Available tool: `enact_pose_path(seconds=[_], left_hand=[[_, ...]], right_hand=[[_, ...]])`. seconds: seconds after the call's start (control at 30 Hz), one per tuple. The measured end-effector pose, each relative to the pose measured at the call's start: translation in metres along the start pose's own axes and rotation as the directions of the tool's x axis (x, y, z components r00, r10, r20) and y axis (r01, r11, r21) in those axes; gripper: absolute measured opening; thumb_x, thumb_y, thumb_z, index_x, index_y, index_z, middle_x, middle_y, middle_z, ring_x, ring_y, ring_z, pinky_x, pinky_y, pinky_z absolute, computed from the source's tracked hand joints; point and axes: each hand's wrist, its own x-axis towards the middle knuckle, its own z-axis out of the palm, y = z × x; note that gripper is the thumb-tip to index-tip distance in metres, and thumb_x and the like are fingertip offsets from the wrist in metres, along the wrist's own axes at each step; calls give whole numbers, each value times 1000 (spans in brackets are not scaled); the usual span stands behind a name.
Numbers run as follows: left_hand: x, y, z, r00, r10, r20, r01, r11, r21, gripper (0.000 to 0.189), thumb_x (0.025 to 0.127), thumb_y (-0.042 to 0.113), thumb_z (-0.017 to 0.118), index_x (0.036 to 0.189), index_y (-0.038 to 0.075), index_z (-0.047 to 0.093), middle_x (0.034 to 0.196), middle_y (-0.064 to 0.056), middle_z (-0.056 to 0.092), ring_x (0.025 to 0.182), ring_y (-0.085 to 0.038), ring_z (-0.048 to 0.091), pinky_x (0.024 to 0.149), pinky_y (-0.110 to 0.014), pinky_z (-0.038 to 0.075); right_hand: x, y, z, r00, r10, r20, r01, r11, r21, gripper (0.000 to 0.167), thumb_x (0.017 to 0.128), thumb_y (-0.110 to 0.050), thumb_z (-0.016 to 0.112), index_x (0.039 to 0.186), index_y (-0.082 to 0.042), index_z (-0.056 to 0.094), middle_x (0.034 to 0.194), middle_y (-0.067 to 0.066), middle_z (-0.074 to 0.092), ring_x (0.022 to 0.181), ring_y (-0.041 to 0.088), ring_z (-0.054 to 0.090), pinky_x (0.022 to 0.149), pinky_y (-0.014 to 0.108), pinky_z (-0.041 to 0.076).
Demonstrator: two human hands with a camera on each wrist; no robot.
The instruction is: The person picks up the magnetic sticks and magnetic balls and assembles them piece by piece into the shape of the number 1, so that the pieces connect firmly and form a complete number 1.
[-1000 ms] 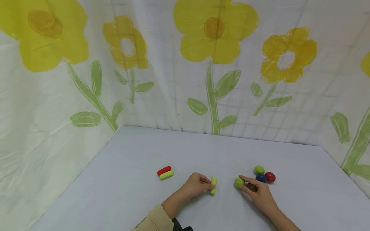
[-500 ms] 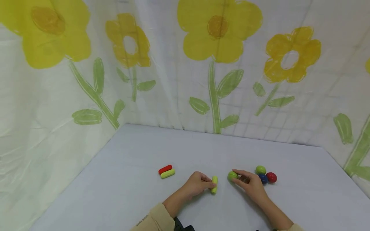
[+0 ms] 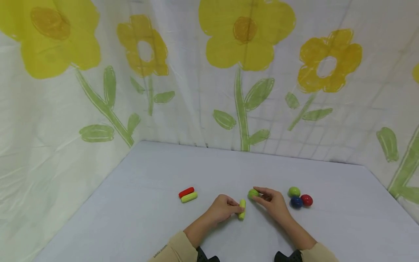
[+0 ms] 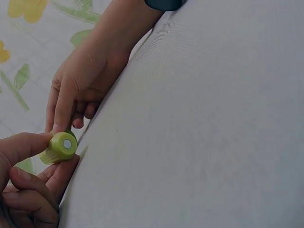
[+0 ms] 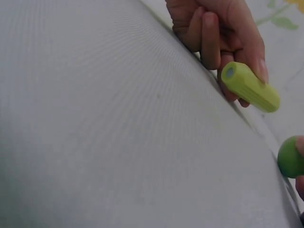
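Note:
My left hand [image 3: 220,209] pinches a short yellow-green magnetic rod [image 3: 242,202] between thumb and fingers, over the middle of the white table. In the left wrist view, a pale round disc shows at the end of the rod [image 4: 61,145]. Just to the right and slightly farther back, my right hand [image 3: 274,203] grips a green ball [image 3: 252,194] with thumb and fingertips. A small gap separates ball and rod in the head view. The right wrist view has the ball [image 5: 289,159] at its right edge, partly cut off.
A red rod [image 3: 186,192] and another yellow-green rod [image 3: 189,197] lie side by side to the left. On the right, a green ball [image 3: 294,191], a blue ball [image 3: 296,202] and a red ball [image 3: 306,200] sit clustered. A flowered curtain [image 3: 186,123] hangs behind the table [image 3: 157,163].
My right hand has carried the green ball leftward and slightly away from me, closer to the rod. My left hand keeps the rod in nearly the same spot.

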Motion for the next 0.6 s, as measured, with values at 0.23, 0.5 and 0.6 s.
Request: enact_pose_path(seconds=[0.23, 0.5, 0.6], left_hand=[[-1, 1, 0, 1000, -2, -12, 2, 1000, 10, 21, 77, 23, 75, 82, 4, 68, 71, 4, 57, 56, -8, 43, 49, -20, 36], [-1, -1, 1, 1000, 10, -14, -10, 1000, 6, 20, 77, 22, 75, 81, 4, 69, 71, 3, 59, 56, -8, 44, 50, -21, 36], [0, -1, 1, 1000, 8, -11, -8, 1000, 9, 20, 77, 23, 75, 81, 4, 69, 71, 3, 59, 57, -8, 44, 50, -21, 36]], right_hand=[[7, -7, 9, 991, 124, 50, -126, 991, 53, 35, 79, -20, 73, 112, -7, 67, 109, 12, 68, 76, 2, 57, 66, 19, 48], [7, -11, 12, 985, 160, 71, -169, 974, 153, 37, 80, -18, 73, 114, -5, 65, 113, 15, 66, 75, 4, 60, 66, 20, 49], [6, -15, 12, 985, 146, 91, -161, 969, 188, 38, 80, -16, 72, 115, -4, 65, 111, 15, 67, 74, 4, 59, 66, 20, 49]])
